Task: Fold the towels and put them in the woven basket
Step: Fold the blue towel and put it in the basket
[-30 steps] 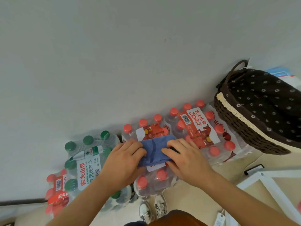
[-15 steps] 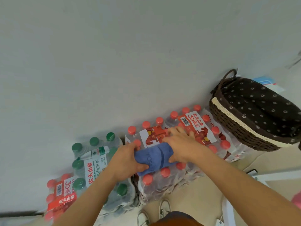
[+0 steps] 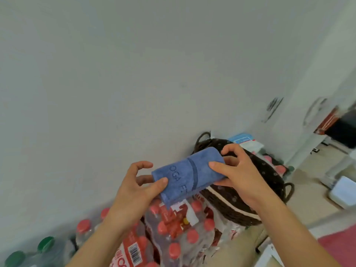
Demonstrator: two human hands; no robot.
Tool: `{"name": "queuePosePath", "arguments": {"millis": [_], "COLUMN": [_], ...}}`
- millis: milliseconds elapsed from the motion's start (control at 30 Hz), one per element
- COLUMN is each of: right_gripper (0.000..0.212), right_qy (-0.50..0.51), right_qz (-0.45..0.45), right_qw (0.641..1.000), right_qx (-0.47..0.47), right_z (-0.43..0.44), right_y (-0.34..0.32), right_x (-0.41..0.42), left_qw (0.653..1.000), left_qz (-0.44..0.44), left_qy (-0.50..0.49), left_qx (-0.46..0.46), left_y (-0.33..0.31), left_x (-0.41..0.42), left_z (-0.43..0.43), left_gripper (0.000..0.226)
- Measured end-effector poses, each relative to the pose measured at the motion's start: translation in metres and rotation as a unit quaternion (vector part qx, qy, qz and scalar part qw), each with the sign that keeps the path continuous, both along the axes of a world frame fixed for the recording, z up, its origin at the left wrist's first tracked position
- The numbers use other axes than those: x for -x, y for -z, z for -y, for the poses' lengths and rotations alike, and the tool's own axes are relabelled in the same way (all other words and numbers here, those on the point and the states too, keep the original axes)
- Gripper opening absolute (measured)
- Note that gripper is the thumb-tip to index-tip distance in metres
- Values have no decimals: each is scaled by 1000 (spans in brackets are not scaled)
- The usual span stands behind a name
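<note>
Head view: the folded blue towel is held up in the air, just at the left edge of the woven basket. It is no longer pressed flat on the pack of red-cap water bottles. It is lifted clear of the pack and carried toward the basket. So the folding looks done, and only the drop into the basket seems to be left.

One end is pinched by the left hand, thumb on top. The other end is held by the right hand, thumb on top and fingers under. Both grips are narrow, closed on the cloth.

Most of the basket's inside is hidden by the towel and the right hand, so other towels in it cannot be seen. Some letters on the towel are covered by the left thumb. The room at the right is blurred.
</note>
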State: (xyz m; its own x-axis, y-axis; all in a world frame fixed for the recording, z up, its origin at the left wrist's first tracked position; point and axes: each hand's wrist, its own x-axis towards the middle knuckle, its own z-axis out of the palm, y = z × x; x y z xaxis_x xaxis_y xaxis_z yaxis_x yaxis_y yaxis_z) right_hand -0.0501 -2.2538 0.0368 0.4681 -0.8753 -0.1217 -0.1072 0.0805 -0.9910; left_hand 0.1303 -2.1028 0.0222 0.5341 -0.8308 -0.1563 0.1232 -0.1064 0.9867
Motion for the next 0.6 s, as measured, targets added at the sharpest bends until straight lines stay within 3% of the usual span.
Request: {"name": "queuePosePath", "arguments": {"millis": [133,267,433,533,600], "right_gripper": [14,18,9,13,22], "right_qy": [81,66,-92,-157,-217], "right_qz": [-66,-183,-376,-418,-410], "right_qw": [994,979,879,837,830], "right_qx": [28,70,279,316,310], "right_z": [85,160,202,209,214], "right_y": [15,47,76,78,80], "right_x": [39,55,31,14,14], "left_qw": [998,978,937,892,837], "left_qz": [61,198,318,385,466], "left_qy": [-2,15,34,101,139], "left_qx": [-12,-66,-143,-214,-252], "left_y": [2,28,49,55,58], "left_x": [46,74,86,91,94], "left_z": [103,175,199,204,206], "left_gripper": [25,9,13,48,59]}}
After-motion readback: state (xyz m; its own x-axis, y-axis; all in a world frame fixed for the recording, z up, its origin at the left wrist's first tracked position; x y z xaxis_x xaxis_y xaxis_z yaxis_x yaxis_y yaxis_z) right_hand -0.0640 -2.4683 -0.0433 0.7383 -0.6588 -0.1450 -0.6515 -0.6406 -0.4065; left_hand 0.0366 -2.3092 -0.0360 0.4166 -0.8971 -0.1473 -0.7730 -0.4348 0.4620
